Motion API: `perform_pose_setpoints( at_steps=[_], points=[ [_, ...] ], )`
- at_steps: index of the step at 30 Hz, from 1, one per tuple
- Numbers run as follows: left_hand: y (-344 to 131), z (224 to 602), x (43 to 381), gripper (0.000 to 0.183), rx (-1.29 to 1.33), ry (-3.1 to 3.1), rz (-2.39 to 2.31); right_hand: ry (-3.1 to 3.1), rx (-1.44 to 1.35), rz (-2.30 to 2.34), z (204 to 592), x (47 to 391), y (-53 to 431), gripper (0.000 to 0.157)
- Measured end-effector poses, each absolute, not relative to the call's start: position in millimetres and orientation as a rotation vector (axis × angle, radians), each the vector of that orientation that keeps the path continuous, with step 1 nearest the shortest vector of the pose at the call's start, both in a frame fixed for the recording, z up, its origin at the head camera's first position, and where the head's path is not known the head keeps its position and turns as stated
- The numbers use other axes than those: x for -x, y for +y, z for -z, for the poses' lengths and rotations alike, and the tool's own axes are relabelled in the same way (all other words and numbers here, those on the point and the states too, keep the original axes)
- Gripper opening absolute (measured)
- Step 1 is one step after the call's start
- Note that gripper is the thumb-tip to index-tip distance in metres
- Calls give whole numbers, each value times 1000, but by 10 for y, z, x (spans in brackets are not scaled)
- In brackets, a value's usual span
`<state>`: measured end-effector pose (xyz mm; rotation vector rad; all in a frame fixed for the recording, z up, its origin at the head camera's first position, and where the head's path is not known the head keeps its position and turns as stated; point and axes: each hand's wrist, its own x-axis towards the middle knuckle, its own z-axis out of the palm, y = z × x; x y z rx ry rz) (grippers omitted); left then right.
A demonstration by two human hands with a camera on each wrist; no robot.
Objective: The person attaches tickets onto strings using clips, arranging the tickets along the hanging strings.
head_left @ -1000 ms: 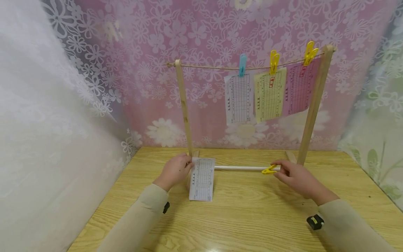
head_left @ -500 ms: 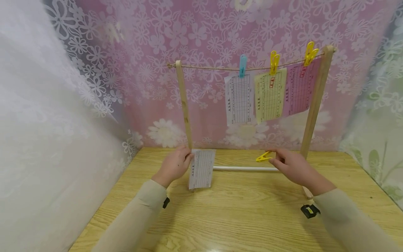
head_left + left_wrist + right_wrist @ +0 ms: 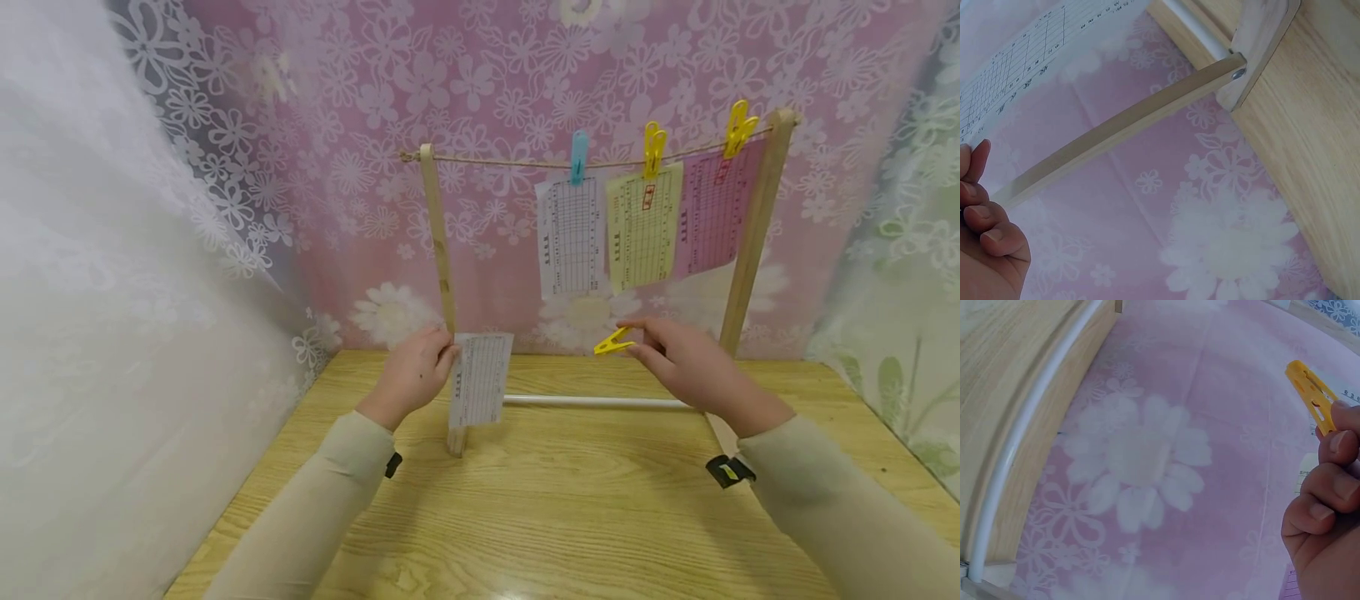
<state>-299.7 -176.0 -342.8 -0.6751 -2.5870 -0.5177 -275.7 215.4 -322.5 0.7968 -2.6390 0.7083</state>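
Note:
My left hand [image 3: 411, 372] pinches a white printed form [image 3: 480, 379] by its upper left corner, beside the rack's left wooden post [image 3: 441, 250]. The sheet hangs down over the table, also showing at the top left of the left wrist view. My right hand [image 3: 693, 367] pinches a yellow clothespin [image 3: 613, 341] between thumb and fingers, its tip pointing left. In the right wrist view the same clothespin [image 3: 1312, 394] stands out beyond the fingertips. Above both hands runs a twine line [image 3: 502, 162] tied between the two posts.
On the line hang a white form [image 3: 570, 237] under a blue clothespin [image 3: 578, 158], a yellow form [image 3: 643, 229] and a pink form [image 3: 716, 212] under yellow clothespins. A white rod [image 3: 592, 402] joins the rack's feet on the wooden table [image 3: 540, 517]. A flowered curtain hangs behind.
Both hands have risen, the left with the white form, the right with the yellow clothespin. The right hand has also shifted left and away from the white rod.

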Motion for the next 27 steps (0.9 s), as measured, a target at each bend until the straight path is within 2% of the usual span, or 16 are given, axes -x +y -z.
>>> perform_pose_setpoints(
  at_steps=[13,27],
  points=[
    [-1775,3168,2987,22,641,-2550,492,-2588,-830,-649,2837,2721,2030,39],
    [-1778,2878,3039,22,668,-2456,479,-2448,-879,-485,2307,2731,1791,32]
  ],
)
